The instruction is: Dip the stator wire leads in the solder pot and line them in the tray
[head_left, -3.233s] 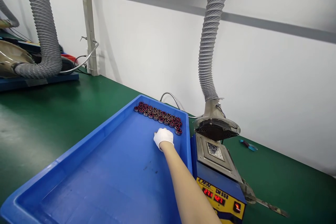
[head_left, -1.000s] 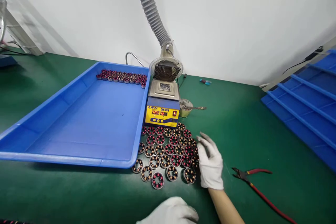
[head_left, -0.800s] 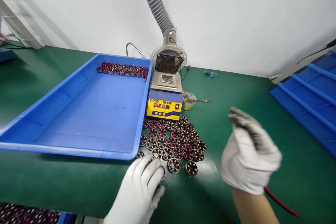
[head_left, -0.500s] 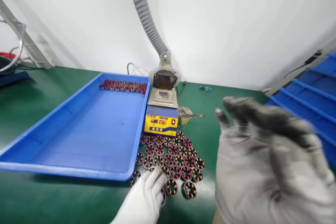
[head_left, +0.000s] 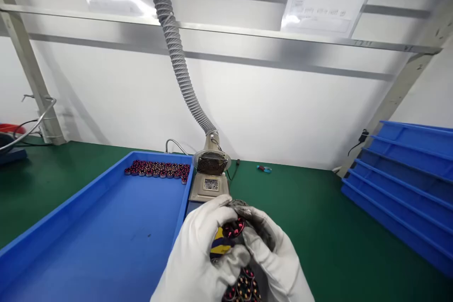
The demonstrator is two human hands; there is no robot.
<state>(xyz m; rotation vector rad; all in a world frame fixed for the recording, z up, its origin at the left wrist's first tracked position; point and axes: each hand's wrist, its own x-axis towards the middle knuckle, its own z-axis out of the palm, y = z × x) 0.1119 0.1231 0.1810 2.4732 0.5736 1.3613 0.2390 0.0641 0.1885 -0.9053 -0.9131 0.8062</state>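
Note:
A small round motor stator with red windings (head_left: 233, 228) is held up between my two gloved hands, in front of the solder pot. My left hand (head_left: 201, 250) wears a white glove and grips its left side with curled fingers. On its other side, my right hand (head_left: 274, 252) is closed with fingers and thumb at the edge; that glove is blackened at the fingertips. Below them, several more stators (head_left: 244, 287) lie on the green bench, partly hidden by my hands. The solder pot (head_left: 208, 193) shows its top, while its yellow front is mostly covered.
At left lies a blue tray (head_left: 116, 226) with rows of stators (head_left: 157, 169) along its far end. A fume hose (head_left: 177, 56) hangs over the pot. Blue trays (head_left: 399, 198) are stacked at right. Small cutters (head_left: 264, 169) lie towards the back of the green bench (head_left: 318, 226).
My left hand has lifted from the stators on the bench, and my right hand has come in from the right. Both now meet around one stator. The head view has tilted upward.

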